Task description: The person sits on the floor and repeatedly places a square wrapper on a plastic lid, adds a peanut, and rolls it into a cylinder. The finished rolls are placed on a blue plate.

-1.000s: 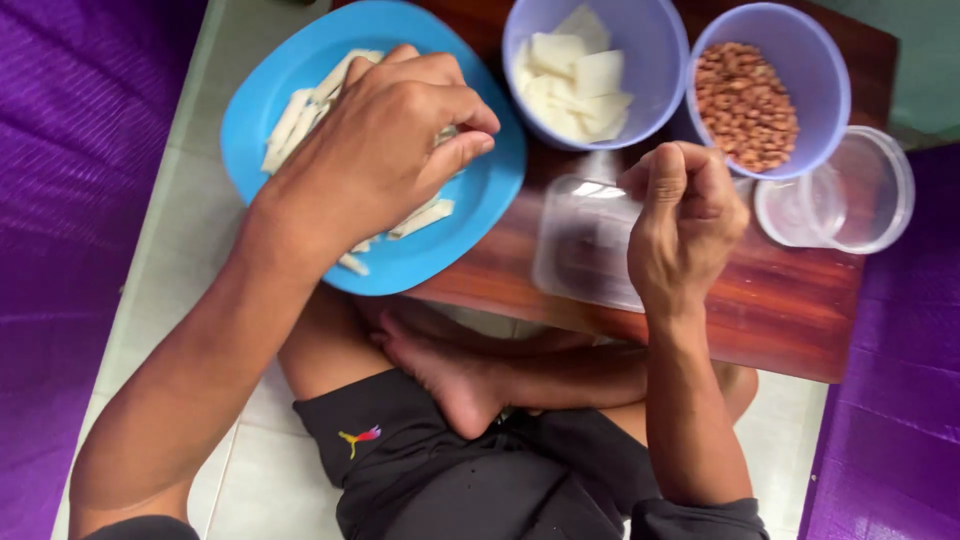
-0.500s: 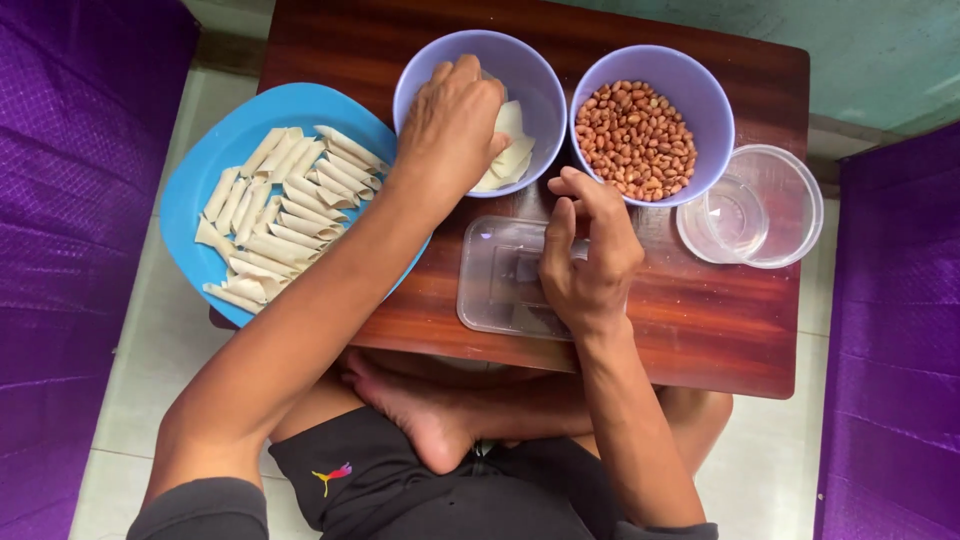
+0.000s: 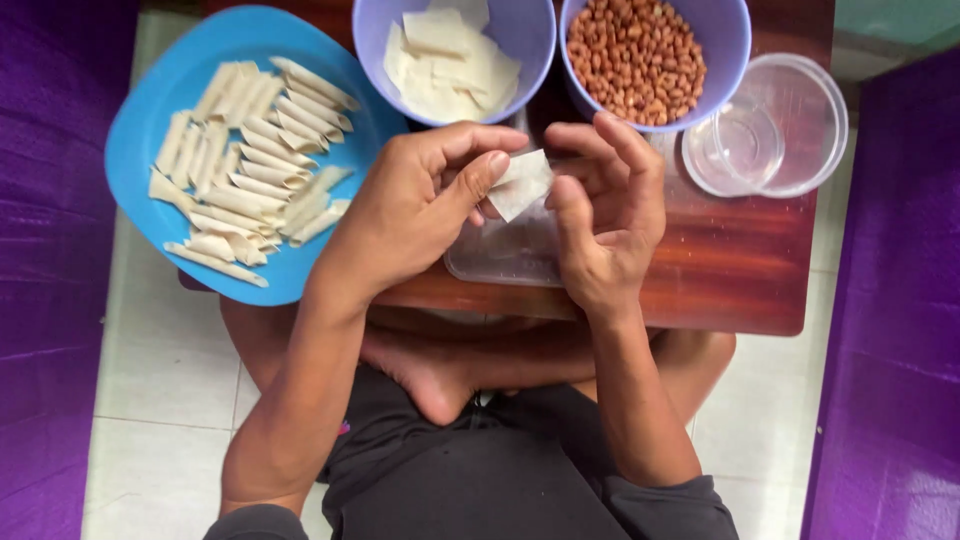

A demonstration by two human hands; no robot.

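Note:
My left hand (image 3: 415,205) and my right hand (image 3: 600,215) meet above the small wooden table (image 3: 740,275), both pinching one small white dough wrapper (image 3: 520,183) between thumbs and fingers. Under them lies a clear plastic lid (image 3: 500,255). Just beyond the hands stand two lilac bowls: one (image 3: 375,40) holds a stack of white wrappers (image 3: 450,65), the other (image 3: 735,40) is full of peanuts (image 3: 635,55). To the left, a blue plate (image 3: 150,120) carries several rolled wrappers (image 3: 250,150).
A clear round plastic container (image 3: 800,120) with a smaller clear cup (image 3: 735,145) inside it stands at the table's right end. My crossed legs and bare foot (image 3: 430,375) sit under the table on white floor tiles. Purple fabric (image 3: 50,250) lines both sides.
My left hand left the blue plate, reached into the wrapper bowl, and came back with a wrapper. Both hands now hold it together over the lid.

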